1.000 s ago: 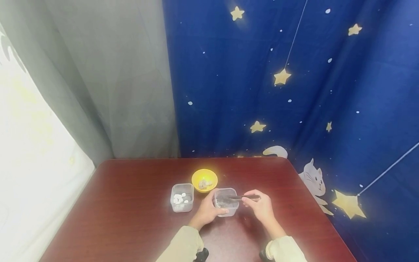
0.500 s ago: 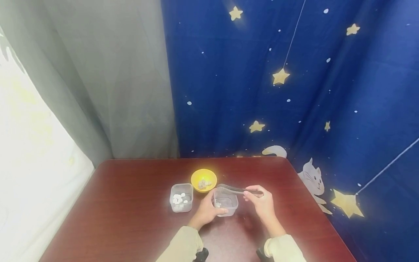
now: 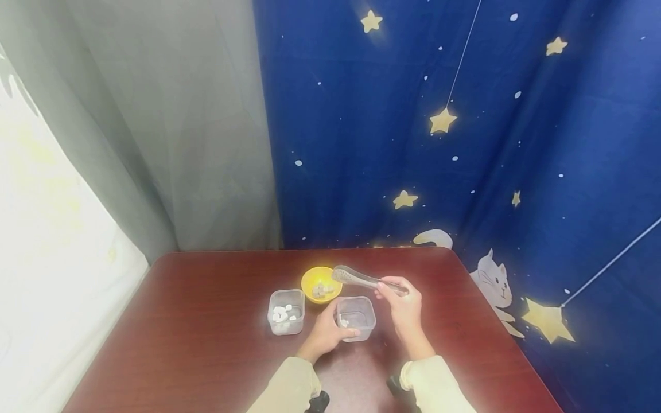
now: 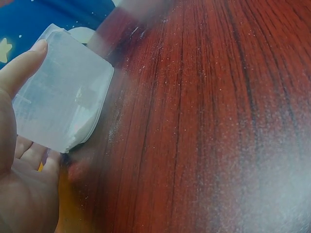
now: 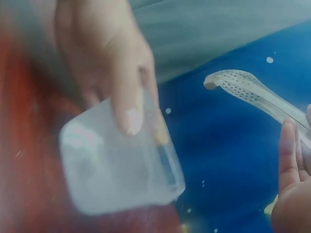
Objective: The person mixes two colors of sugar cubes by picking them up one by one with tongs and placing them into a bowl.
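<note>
My left hand (image 3: 325,332) grips a clear square plastic tub (image 3: 365,332) from its left side, thumb across the front. A small pale piece (image 3: 344,323) shows inside that tub. Pale tongs with perforated ends (image 3: 356,277) are held in my right hand (image 3: 405,307), raised above the table. Their tips are beside the right rim of a yellow bowl (image 3: 312,278) in the head view. In the right wrist view a small beige piece (image 5: 210,81) sits between the tong tips. Several greyish pieces (image 3: 321,290) lie in the bowl.
Left of the bowl stands a second clear tub (image 3: 296,329) with several white pieces (image 3: 280,314). All stand on a dark red wood-grain table (image 3: 206,321). Behind it hang a grey curtain (image 3: 222,143) and a blue star-patterned curtain (image 3: 351,143).
The tongs have come up out of the held tub and moved back and left to the yellow bowl's rim. My left hand and its tub have stayed in place.
</note>
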`<state>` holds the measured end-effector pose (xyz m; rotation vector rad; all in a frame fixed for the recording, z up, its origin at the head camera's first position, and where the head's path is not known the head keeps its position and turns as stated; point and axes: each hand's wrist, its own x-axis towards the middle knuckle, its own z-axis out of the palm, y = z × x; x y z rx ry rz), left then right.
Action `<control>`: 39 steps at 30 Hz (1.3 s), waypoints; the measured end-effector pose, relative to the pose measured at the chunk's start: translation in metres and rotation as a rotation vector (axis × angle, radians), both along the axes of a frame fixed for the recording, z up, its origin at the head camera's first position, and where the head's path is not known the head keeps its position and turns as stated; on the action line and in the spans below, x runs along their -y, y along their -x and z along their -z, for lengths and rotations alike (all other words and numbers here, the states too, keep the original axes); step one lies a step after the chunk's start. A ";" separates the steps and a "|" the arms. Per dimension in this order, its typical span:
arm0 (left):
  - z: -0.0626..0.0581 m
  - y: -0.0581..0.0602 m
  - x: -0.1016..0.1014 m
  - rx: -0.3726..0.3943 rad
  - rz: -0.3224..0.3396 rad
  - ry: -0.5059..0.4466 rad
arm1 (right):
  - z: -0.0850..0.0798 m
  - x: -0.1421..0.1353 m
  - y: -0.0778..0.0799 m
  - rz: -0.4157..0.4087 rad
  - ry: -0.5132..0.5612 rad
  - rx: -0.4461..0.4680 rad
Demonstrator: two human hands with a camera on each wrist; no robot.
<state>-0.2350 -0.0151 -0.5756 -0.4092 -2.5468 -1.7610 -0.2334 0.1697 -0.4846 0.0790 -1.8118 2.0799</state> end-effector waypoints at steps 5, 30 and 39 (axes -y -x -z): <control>0.001 0.000 0.000 0.007 0.000 -0.001 | -0.014 0.010 0.008 -0.019 0.064 -0.054; 0.001 0.000 0.001 0.003 0.023 -0.022 | -0.030 0.020 -0.003 -0.021 0.081 -0.020; -0.006 -0.003 0.001 0.035 0.038 -0.053 | 0.003 0.010 -0.005 0.021 0.068 0.053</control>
